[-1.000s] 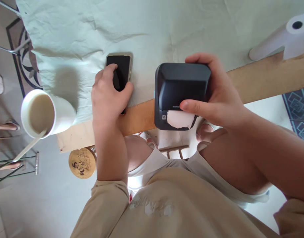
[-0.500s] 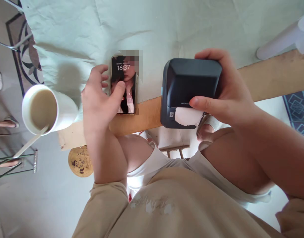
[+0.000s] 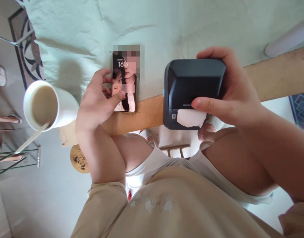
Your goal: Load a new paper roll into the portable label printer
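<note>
Left hand [image 3: 96, 104] at the table's near edge, fingers loosely spread, thumb tip pressed to the lit screen of a phone [image 3: 124, 84]; nothing gripped. Phone flat, lying half on the pale green cloth [image 3: 152, 29], half on the bare wooden strip [image 3: 273, 77] along the near edge. Right hand [image 3: 228, 92] wrapped around a small dark label printer [image 3: 193, 92], fingers over its far side, thumb across the front, clamped firm. Printer overhanging the near edge, torn white paper [image 3: 190, 118] showing at its slot. White cup [image 3: 51, 105] with pale drink and a stick at the near left corner, just beside the left hand, not touching. White roll [image 3: 288, 39] near the right edge, partly cut off.
</note>
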{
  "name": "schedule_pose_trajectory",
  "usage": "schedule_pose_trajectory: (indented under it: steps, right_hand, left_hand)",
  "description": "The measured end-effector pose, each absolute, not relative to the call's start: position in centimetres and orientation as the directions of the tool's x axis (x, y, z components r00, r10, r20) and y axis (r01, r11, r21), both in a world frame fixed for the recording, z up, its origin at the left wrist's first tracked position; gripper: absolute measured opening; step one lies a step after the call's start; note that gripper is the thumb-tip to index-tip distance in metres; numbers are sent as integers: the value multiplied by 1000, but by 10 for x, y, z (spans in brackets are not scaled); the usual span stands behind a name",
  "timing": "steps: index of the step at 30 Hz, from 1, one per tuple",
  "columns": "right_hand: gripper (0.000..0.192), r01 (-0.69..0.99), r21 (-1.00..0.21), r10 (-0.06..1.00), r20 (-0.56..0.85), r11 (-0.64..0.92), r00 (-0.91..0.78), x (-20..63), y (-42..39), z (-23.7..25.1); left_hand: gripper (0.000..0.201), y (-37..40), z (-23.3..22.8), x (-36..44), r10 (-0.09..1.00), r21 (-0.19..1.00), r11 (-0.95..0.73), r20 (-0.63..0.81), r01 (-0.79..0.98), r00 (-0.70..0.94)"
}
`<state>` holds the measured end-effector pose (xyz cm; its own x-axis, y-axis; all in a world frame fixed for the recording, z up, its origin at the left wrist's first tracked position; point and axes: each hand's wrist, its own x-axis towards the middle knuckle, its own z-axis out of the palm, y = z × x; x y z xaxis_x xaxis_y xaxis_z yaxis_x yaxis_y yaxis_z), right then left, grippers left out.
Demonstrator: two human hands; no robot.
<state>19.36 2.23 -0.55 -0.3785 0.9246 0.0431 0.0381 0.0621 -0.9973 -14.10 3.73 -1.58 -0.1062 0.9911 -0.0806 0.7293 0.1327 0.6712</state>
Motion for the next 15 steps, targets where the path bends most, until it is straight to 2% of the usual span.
schedule_pose_trajectory:
  steps: [5, 9, 10, 12, 14, 15]
  right_hand:
    - [70, 20, -999, 929, 21, 31, -370, 192, 22, -4]
    - [72, 14, -1000, 929, 6, 12, -370, 192, 21, -4]
    - [71, 8, -1000, 930, 8, 11, -368, 192, 21, -3]
    - [70, 3, -1000, 933, 17, 19, -360, 192, 21, -4]
    - [68, 7, -999, 929, 38, 43, -367, 193, 21, -5]
    - [67, 12, -998, 925, 47, 56, -376, 193, 21, -5]
  left_hand:
    - [100, 38, -18, -140, 991, 670, 134, -88, 731, -101]
    - [93, 40, -20, -135, 995, 686, 93, -41, 722, -89]
    - [87, 41, -19, -131, 993, 706, 61, 28, 705, -114]
    - [64, 40, -12, -119, 922, 753, -99, 316, 650, -226]
    - [44, 31, -3, -102, 635, 700, -395, 676, 595, -373]
    - [40, 23, 3, -92, 646, 710, -388, 664, 588, -376]
